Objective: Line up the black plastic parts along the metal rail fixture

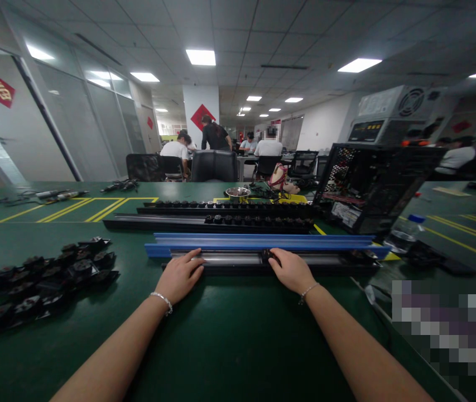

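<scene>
A long black rail with a grey channel [233,258] lies crosswise on the green table in front of me, backed by a blue strip [263,242]. My left hand [180,276] rests on the rail's left part, fingers curled against its near edge. My right hand [290,270] sits at the rail's middle, fingertips pinched on a small black part [268,256] in the channel. Both wrists wear thin bracelets.
A heap of several black plastic parts [45,279] lies at the left. Two more black rails fitted with parts [221,218] lie behind. An open computer case [371,187] stands at the right, a metal bowl [238,193] behind. People sit at desks far back.
</scene>
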Available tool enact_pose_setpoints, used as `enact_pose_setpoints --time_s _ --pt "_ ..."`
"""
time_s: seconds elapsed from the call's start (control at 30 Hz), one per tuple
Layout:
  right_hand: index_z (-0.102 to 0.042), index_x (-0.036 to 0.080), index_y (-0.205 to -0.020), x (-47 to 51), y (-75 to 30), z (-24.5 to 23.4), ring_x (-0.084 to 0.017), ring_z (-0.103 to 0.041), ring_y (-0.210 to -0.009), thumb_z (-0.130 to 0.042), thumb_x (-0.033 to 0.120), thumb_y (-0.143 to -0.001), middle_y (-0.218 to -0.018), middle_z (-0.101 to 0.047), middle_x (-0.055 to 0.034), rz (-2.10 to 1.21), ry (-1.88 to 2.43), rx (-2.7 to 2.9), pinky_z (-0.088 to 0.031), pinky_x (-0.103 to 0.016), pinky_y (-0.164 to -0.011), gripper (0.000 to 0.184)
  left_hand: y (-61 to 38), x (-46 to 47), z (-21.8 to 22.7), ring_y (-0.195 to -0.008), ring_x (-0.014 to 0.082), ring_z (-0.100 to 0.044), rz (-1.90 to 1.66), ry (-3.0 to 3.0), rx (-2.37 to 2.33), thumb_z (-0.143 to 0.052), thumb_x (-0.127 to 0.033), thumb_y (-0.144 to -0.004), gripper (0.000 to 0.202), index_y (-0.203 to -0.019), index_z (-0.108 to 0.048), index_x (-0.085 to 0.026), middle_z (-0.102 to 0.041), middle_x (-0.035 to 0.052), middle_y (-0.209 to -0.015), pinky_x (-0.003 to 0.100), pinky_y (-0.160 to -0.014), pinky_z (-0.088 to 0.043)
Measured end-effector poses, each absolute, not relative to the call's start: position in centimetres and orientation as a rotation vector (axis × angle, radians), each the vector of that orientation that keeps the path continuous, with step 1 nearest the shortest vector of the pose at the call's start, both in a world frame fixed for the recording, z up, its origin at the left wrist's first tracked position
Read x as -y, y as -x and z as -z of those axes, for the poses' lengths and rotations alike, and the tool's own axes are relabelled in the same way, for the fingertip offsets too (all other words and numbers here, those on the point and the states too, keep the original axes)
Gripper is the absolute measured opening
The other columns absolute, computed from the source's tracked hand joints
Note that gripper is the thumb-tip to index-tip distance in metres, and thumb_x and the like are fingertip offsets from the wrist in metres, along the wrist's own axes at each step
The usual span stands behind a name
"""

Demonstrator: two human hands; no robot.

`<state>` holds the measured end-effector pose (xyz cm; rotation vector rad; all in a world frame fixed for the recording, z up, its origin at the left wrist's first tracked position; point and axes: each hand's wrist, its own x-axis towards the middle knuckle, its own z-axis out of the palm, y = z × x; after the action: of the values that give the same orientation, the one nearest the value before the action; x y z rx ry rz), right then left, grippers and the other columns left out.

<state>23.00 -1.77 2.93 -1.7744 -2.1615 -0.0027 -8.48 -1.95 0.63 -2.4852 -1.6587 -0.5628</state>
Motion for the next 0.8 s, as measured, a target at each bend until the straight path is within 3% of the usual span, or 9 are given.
enact_pose_setpoints --time_s 0.8 --pt "-0.056 0.018 -0.116 1.74 -22.32 -2.63 -0.02 -0.055 -0.105 -0.033 0.031 -0.088 -0.118 -0.06 -0.0074 -0.031 1.744 2.182 -0.039 -0.032 -0.09 0.038 8.37 2.09 -0.87 -0.108 0.0215 -0.055 0.55 2.49 1.673 -0.032 -0.043 -0.088 0.037 -0.107 -0.061 -0.031 -0.048 0.0006 -0.134 0.041 -0.091 -0.043"
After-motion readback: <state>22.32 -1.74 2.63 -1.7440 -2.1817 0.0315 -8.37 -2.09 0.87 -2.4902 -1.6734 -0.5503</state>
